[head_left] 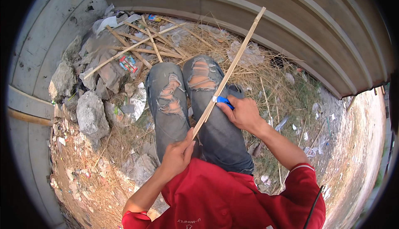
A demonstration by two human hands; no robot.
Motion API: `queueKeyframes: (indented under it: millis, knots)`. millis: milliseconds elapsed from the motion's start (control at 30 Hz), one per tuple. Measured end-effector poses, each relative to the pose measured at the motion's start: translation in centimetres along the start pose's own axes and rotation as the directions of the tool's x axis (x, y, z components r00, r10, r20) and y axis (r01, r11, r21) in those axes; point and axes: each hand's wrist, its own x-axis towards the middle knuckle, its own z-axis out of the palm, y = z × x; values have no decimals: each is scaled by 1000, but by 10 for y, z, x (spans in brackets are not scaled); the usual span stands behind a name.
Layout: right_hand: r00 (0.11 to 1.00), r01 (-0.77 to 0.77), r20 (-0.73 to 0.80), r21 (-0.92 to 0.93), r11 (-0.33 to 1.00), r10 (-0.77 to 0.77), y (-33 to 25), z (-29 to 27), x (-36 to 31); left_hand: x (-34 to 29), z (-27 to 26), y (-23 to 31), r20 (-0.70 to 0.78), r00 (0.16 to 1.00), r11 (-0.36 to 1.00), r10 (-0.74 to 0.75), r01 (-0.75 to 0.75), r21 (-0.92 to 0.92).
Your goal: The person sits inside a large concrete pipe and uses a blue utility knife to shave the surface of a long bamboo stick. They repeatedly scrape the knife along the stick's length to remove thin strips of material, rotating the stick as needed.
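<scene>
A long, pale bamboo strip (232, 67) slants over my right thigh, its far end rising toward the metal sheet wall. My left hand (176, 156) is closed around the strip's lower end, close to my lap. In my right hand (243, 111) is a blue-handled cutter knife (224, 101), gripped between thumb and fingers. The knife's pale front end rests against the strip about midway along it; its blade edge is too small to make out. A thin sliver seems to stand off the strip just below the knife.
Several bamboo pieces (160, 46) lie in a loose pile beyond my knees. Grey rocks (91, 114) are heaped at the left beside a pale wall (31, 116). A corrugated metal sheet (232, 0) bounds the far side. Dry straw (266, 91) and litter cover the ground.
</scene>
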Motion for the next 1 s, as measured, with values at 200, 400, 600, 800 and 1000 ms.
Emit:
queueKeyframes:
  millis: [200,400,600,800,1000]
  knots:
    - [813,-418,-406,94,904,418,182,-61,73,-94,-29,-42,96,995,998,-24,18,63]
    - [416,-585,-861,-7,811,293,427,-180,23,-133,-35,-93,43,999,1000,2,-3,13]
    - [683,-277,-244,785,554,688,237,-147,50,-82,-12,-60,23,996,972,90,-93,216]
    - [861,-226,-97,807,546,500,151,-107,49,-69,-16,-49,54,995,939,84,-97,330]
    - [892,-212,-144,704,678,428,151,-92,59,-58,-11,-27,-67,989,849,133,-79,523]
